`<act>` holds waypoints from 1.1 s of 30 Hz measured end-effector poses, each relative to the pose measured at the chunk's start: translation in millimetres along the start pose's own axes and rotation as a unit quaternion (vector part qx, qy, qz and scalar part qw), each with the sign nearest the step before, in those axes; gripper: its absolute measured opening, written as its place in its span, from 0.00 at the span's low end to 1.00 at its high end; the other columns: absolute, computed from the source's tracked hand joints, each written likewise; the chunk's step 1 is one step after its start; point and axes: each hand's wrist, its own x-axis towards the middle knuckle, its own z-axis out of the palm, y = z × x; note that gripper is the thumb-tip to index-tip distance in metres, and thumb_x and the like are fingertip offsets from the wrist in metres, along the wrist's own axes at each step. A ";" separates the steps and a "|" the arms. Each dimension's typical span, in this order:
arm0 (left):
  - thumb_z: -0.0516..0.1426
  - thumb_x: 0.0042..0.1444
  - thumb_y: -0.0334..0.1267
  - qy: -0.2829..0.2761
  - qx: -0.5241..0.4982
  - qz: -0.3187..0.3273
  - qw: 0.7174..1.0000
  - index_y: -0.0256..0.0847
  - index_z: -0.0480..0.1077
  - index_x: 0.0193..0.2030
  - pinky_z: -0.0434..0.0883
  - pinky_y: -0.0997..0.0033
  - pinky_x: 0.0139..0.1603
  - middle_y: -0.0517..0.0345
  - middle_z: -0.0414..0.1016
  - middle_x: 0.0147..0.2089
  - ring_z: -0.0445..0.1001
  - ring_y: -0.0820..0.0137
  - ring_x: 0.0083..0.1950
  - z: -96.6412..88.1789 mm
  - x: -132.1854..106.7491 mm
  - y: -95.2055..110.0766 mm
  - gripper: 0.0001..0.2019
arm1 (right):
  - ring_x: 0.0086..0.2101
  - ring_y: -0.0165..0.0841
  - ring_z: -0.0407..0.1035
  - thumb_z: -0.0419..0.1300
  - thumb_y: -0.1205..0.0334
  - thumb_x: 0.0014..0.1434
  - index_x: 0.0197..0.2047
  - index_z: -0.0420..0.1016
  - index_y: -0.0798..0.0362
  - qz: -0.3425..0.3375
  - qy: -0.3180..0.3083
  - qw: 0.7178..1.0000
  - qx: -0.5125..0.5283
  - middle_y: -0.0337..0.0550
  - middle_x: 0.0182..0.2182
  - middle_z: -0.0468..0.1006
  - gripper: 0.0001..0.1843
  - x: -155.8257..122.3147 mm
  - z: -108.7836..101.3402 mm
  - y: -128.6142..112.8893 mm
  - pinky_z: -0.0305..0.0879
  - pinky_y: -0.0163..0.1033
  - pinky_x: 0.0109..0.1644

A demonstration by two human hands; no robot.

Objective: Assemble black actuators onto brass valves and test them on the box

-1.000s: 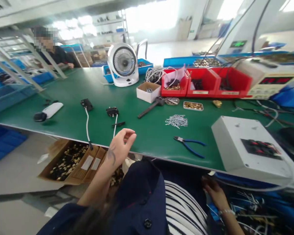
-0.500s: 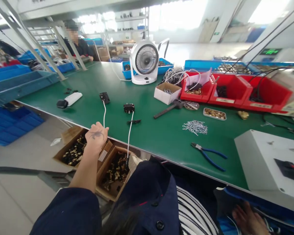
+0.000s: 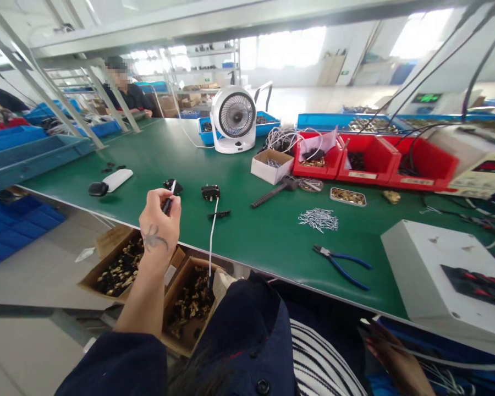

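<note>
My left hand [image 3: 160,219] is raised over the near edge of the green table [image 3: 256,231], fingers closed on the black end of a white cord whose black plug [image 3: 172,186] lies just beyond. A second black plug [image 3: 210,192] with a white cord lies to the right, its cord hanging over the table edge. My right hand [image 3: 396,363] is low at the bottom right, below the table beside white wires; its fingers are blurred and partly hidden.
Blue-handled pliers [image 3: 341,260], a pile of small white parts [image 3: 318,219], a white box unit [image 3: 445,275], red bins [image 3: 371,157], a white fan [image 3: 234,118] and cardboard boxes of parts [image 3: 119,267] under the edge. A person sits at the far left end.
My left hand lifted from the table edge and took hold of the left cord's end, raising it. My right hand stayed low at the bottom right. The view shifted slightly.
</note>
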 end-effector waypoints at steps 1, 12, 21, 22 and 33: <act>0.57 0.63 0.43 0.018 -0.036 0.017 0.999 0.40 0.67 0.47 0.73 0.67 0.48 0.49 0.78 0.44 0.78 0.65 0.43 -2.2 -0.9 5.6 0.11 | 0.41 0.51 0.80 0.68 0.47 0.39 0.44 0.76 0.47 0.000 -0.005 1.000 0.012 0.48 0.37 0.82 0.27 -4.1 4.0 -2.7 0.77 0.45 0.49; 0.64 0.59 0.32 -0.189 -0.338 0.174 0.905 0.44 0.74 0.48 0.76 0.79 0.51 0.62 0.81 0.46 0.81 0.75 0.45 -10.9 -45.0 52.9 0.11 | 0.23 0.36 0.72 0.70 0.37 0.42 0.38 0.80 0.52 -0.131 -0.109 0.982 -0.084 0.42 0.23 0.78 0.29 -78.2 17.1 -96.3 0.73 0.39 0.30; 0.62 0.62 0.29 -0.312 -0.473 0.219 0.794 0.45 0.73 0.54 0.75 0.75 0.54 0.58 0.79 0.50 0.78 0.74 0.51 -3.1 -71.9 85.9 0.15 | 0.20 0.24 0.65 0.70 0.49 0.56 0.39 0.81 0.44 -0.229 -0.210 0.915 0.257 0.36 0.21 0.71 0.11 -159.8 32.9 -190.4 0.65 0.30 0.26; 0.62 0.62 0.30 -0.304 -0.461 0.252 0.794 0.44 0.73 0.52 0.75 0.75 0.54 0.57 0.79 0.49 0.77 0.73 0.51 4.3 -75.9 90.2 0.13 | 0.20 0.24 0.64 0.69 0.49 0.57 0.39 0.81 0.43 -0.231 -0.214 0.909 0.272 0.36 0.20 0.71 0.10 -163.9 36.6 -196.7 0.65 0.30 0.26; 0.66 0.57 0.35 -0.266 -0.235 0.362 0.862 0.38 0.77 0.48 0.76 0.58 0.48 0.48 0.75 0.45 0.73 0.60 0.46 129.2 -117.5 88.7 0.13 | 0.24 0.23 0.66 0.68 0.53 0.60 0.42 0.81 0.47 -0.197 -0.233 0.914 0.267 0.36 0.24 0.74 0.09 -157.0 69.5 -193.4 0.63 0.29 0.32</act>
